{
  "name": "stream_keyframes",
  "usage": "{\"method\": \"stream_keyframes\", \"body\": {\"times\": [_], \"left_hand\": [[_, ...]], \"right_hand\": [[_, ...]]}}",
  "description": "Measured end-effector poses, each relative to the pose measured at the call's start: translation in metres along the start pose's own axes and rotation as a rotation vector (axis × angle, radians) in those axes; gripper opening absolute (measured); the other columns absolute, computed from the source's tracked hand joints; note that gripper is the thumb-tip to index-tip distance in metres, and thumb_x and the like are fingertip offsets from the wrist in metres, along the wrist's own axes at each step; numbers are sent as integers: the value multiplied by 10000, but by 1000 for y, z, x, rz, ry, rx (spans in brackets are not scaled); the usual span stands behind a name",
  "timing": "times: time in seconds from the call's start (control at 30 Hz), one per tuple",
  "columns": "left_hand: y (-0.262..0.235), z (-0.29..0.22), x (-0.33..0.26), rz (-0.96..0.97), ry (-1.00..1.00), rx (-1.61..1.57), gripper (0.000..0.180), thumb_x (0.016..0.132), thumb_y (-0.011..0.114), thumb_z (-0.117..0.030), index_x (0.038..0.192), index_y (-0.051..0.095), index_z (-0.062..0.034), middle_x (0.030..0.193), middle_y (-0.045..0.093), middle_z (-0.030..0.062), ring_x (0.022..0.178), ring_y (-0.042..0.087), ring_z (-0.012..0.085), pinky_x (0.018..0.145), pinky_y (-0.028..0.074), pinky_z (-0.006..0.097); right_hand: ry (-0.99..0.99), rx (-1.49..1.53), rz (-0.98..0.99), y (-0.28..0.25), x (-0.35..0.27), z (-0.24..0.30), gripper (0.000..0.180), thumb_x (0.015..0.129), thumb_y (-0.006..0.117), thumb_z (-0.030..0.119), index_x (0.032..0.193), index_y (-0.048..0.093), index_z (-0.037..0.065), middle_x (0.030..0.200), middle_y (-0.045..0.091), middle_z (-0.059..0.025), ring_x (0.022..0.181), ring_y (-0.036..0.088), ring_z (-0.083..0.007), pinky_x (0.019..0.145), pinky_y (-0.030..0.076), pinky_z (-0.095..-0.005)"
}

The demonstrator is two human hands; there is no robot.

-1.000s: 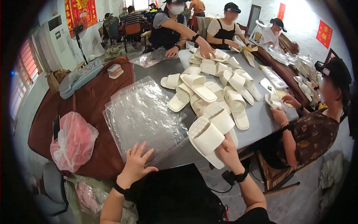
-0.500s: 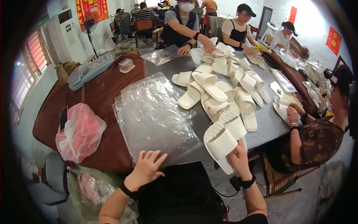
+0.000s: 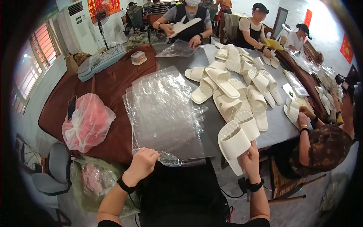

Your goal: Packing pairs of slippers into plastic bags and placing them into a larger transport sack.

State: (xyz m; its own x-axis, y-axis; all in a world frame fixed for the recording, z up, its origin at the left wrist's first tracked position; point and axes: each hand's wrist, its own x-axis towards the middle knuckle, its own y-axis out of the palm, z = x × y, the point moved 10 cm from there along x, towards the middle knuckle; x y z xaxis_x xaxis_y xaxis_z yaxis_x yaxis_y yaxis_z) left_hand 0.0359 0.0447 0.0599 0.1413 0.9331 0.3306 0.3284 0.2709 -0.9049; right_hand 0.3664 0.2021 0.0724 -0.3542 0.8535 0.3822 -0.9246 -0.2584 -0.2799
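Note:
My right hand (image 3: 250, 160) grips a pair of cream-white slippers (image 3: 235, 142), held tilted above the table's near edge. The two slippers overlap, their broad straps facing up. On the left, my left hand (image 3: 143, 162) has its fingers closed on the near edge of a clear plastic bag (image 3: 172, 157), which bunches and shines beside the fingertips. That bag lies on top of a stack of flat clear plastic bags (image 3: 162, 109). Just beyond my right hand spreads a heap of matching slippers (image 3: 223, 85).
A pink plastic bundle (image 3: 89, 123) with a phone (image 3: 71, 108) leaning on it sits on the brown cloth (image 3: 109, 81). A blue case (image 3: 100, 64) and small clear box (image 3: 138, 58) lie farther back. Co-workers handle slippers across the table and at right. A grey chair (image 3: 56, 166) stands at left.
My left hand has gone from spread fingers over the bags to closed on a bag's near edge, which is now crumpled. The co-worker opposite has lifted slippers off the table.

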Motion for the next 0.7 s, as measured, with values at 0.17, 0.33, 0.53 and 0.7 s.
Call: {"method": "stream_keyframes", "body": {"times": [0.17,0.33,0.53,0.7], "left_hand": [[-3,3,5,-28,-17,15,144,805,690,0,943,658,-25,921,710,148,875,690,347,757,554,418],[-56,33,7,-364,-303,-292,97,848,639,37,938,626,1,848,698,162,735,705,302,681,546,333],[-107,46,14,-663,-393,-367,80,947,628,-42,921,564,0,751,648,164,686,694,251,653,517,332],[-83,30,36,-499,-316,18,107,966,606,-62,990,508,-29,714,597,210,614,617,408,551,485,424]], "right_hand": [[-35,-72,-5,-5,-3,4,345,948,564,-6,1283,627,-60,1502,482,-173,1394,463,-318,1129,350,-360],[-49,-106,-38,-12,-6,9,354,937,576,-7,1282,628,-63,1495,486,-174,1386,469,-317,1121,355,-360],[-106,-45,-106,-16,-8,26,339,892,586,-37,1224,656,-50,1352,569,-188,1277,542,-341,1067,404,-375],[-154,-87,-84,-17,-8,35,338,897,602,-34,1230,656,-46,1358,567,-187,1284,537,-339,1072,404,-382]]}}
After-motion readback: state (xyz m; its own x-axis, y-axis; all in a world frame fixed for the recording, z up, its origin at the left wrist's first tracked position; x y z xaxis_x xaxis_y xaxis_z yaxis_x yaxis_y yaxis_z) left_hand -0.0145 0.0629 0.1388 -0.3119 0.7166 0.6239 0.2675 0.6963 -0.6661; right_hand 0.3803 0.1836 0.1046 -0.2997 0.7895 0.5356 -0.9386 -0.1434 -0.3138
